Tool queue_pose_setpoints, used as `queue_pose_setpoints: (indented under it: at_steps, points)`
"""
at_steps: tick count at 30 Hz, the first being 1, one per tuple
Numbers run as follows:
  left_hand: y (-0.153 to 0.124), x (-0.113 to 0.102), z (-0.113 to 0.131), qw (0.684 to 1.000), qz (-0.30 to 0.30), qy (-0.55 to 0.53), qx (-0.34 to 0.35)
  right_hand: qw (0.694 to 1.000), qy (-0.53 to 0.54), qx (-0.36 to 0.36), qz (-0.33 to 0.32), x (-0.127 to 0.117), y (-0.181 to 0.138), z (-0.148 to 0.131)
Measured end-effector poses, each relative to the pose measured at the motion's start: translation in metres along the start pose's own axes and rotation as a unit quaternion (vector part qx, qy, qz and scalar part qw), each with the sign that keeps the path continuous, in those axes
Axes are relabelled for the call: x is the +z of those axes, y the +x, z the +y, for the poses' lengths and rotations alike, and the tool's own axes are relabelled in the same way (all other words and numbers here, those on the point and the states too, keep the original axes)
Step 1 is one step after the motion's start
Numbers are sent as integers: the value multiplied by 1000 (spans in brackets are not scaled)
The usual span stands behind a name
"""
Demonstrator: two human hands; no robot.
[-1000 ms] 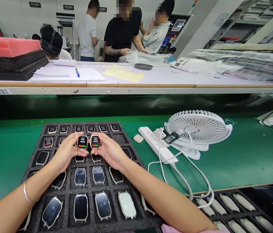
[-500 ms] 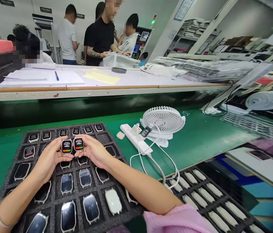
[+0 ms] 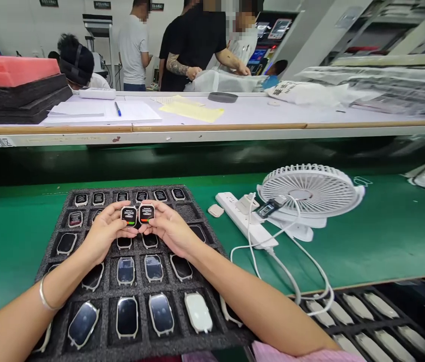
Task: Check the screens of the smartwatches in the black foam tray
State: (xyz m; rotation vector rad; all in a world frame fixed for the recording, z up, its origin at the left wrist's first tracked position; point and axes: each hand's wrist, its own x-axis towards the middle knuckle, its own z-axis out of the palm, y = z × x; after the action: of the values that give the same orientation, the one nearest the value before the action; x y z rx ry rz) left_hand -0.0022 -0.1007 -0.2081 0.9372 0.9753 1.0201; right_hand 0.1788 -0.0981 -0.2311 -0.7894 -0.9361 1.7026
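My left hand [image 3: 103,232] grips a small watch body [image 3: 129,215] with a lit screen showing red and green bars. My right hand [image 3: 170,230] grips a second lit watch body [image 3: 146,213] right beside the first. Both are held side by side just above a black foam tray [image 3: 63,223] on the green belt. The tray's pockets hold several watch bodies, some lit in the far row [image 3: 122,196], most dark, and one lying white side up [image 3: 198,311].
A white desk fan [image 3: 308,190], a power strip [image 3: 246,226] and trailing white cables [image 3: 303,281] lie right of the tray. A second tray of pale parts [image 3: 363,314] sits at lower right. Beyond the raised shelf [image 3: 212,131], several people stand and sit.
The camera swung right half a second ago and has swung back left. Both hands keep the two lit watch bodies together over the tray, with almost no movement.
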Motion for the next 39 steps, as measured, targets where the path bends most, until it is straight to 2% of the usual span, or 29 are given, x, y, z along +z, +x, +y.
queue_pose_setpoints:
  at_steps: [14, 33, 39]
  points:
    - [-1, 1, -2, 999, -18, 16, 36, 1000, -18, -12, -2, 1, -4, -4]
    - [1, 2, -7, 995, -10, 37, 87, 999, -36, -20, -17, 2, -5, -4]
    - [0, 2, -7, 996, -16, 34, 84, 999, -29, -18, -9, 2, -6, -5]
